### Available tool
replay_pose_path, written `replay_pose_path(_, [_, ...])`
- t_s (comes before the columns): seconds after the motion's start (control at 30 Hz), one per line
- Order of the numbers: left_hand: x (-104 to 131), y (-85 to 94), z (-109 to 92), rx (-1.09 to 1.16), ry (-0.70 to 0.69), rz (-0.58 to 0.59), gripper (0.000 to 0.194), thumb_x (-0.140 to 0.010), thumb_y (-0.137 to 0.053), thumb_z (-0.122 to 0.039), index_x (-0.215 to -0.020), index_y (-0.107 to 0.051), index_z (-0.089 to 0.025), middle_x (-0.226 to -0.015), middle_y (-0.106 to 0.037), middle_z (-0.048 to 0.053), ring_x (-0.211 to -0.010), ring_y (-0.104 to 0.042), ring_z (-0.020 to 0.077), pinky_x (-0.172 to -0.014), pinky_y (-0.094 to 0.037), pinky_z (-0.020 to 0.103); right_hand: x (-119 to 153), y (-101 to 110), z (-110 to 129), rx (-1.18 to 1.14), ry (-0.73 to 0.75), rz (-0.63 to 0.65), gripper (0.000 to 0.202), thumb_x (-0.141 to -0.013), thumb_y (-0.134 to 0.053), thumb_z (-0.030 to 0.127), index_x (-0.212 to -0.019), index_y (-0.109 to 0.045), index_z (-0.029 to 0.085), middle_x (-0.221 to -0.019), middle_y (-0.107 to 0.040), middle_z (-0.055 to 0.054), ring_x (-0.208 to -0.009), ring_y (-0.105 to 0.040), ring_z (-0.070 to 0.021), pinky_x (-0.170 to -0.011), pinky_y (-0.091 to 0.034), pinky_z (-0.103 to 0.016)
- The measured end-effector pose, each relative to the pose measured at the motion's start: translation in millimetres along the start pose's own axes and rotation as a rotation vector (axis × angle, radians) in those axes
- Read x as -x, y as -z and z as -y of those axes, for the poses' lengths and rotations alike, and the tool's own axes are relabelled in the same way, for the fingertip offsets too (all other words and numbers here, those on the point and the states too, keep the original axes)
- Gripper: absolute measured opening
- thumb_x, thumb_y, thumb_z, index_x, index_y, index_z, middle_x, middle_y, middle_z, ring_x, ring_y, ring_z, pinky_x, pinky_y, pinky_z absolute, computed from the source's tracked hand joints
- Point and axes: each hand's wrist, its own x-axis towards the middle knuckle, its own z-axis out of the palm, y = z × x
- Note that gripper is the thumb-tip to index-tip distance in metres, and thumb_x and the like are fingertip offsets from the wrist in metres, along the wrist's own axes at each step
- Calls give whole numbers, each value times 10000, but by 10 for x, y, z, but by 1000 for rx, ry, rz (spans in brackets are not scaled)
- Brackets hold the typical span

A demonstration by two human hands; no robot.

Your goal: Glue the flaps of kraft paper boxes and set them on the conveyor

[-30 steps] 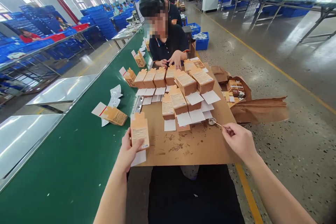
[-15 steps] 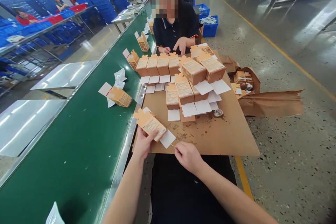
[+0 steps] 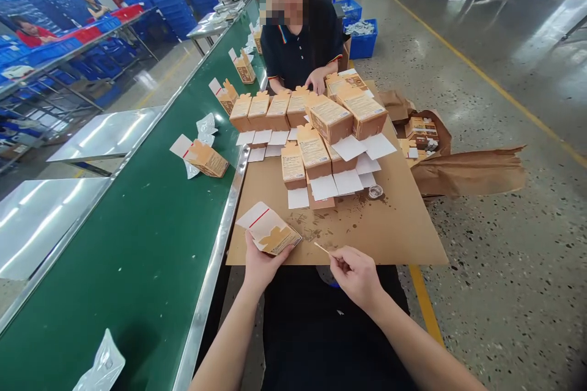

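Note:
My left hand (image 3: 262, 264) is closed round a small tan box (image 3: 280, 239) at the near left corner of the cardboard-covered table (image 3: 398, 220). The box's white flap with a red line stands open toward the upper left. To the right, my right hand (image 3: 355, 272) pinches a thin stick (image 3: 321, 248) that points left toward the box, apart from it. Several tan boxes (image 3: 314, 153) with white flaps hanging out are stacked beyond my hands. A small clear round dish (image 3: 375, 192) lies at the right of the stack.
A green conveyor (image 3: 151, 244) runs along the left, carrying open boxes (image 3: 208, 159) and clear plastic pouches (image 3: 103, 363). Across the table sits a person in a dark shirt (image 3: 298, 55). A brown paper sack (image 3: 468, 171) holding boxes is at the right.
The box in my left hand has turned, and its white flap now points up and left. My right hand has moved right with the stick, away from the box. The person's hands have shifted.

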Motion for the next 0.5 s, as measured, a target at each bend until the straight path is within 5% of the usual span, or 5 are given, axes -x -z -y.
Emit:
replay_pose_path(0.4, [-9,-114,-26,-103,-48,20,772,-622,-1079,-534,-1223,-679,-259,-1191,-866,163,-1127,-874,419,-993,-721,569,76,1,20,-23,-15,-48,416,-1170,-612,276,-758,-670,270,-620,-619,18,-519,-564,-146,-539,-535,-262])
replay_pose_path(0.5, [-141,73,1,-120,-40,-105,833,-589,-1106,-510,-1264,-676,-279,-1225,-854,157,-1209,-850,455,-1047,-708,628,39,34,24,-47,30,-75,390,-1137,-628,224,-753,-684,257,-609,-616,25,-499,-577,-141,-520,-527,-253])
